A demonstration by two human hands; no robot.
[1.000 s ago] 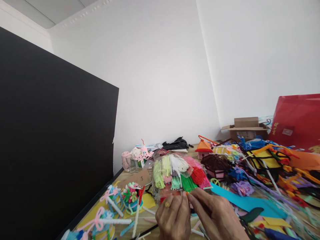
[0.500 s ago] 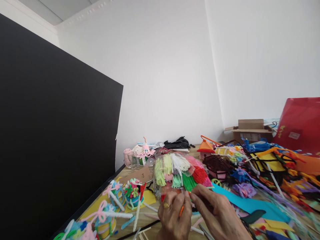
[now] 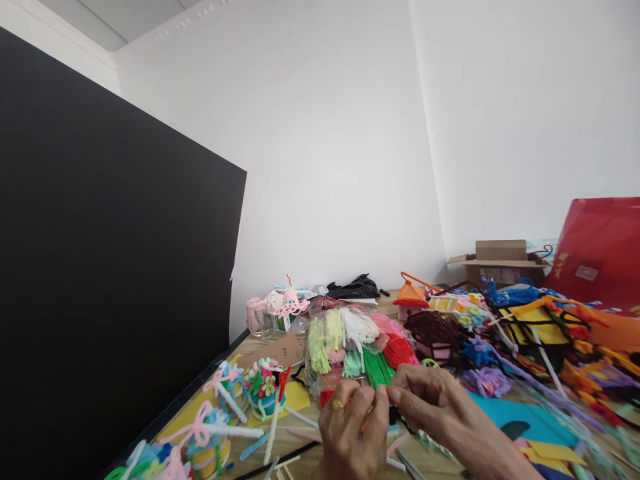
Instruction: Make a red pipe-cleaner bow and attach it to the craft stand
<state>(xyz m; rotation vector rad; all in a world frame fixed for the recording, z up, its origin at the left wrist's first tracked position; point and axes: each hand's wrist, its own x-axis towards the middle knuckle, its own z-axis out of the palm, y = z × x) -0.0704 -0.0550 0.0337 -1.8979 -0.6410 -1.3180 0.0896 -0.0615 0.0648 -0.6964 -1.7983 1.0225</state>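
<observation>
My left hand (image 3: 353, 430), with a gold ring on one finger, and my right hand (image 3: 430, 407) meet at the bottom centre of the view. Their fingertips pinch a thin orange pipe cleaner (image 3: 363, 427), mostly hidden by my fingers. Just behind my hands lies a clear plastic bag of pipe cleaners (image 3: 345, 347) in pale green, white, pink, green and red bundles. My fingertips are at or very near its lower edge. To the left stands a pipe-cleaner flower craft (image 3: 263, 385).
A black board (image 3: 110, 253) rises along the left edge of the wooden table (image 3: 300, 443). Pipe-cleaner crafts and coloured paper, including a teal sheet (image 3: 520, 423), are heaped at right. A cardboard box (image 3: 500, 260) and a red bag (image 3: 597, 253) stand behind them.
My right hand has shifted slightly up and closer to my left, and my fingers now cover more of the orange pipe cleaner. The view has barely moved since the previous frame.
</observation>
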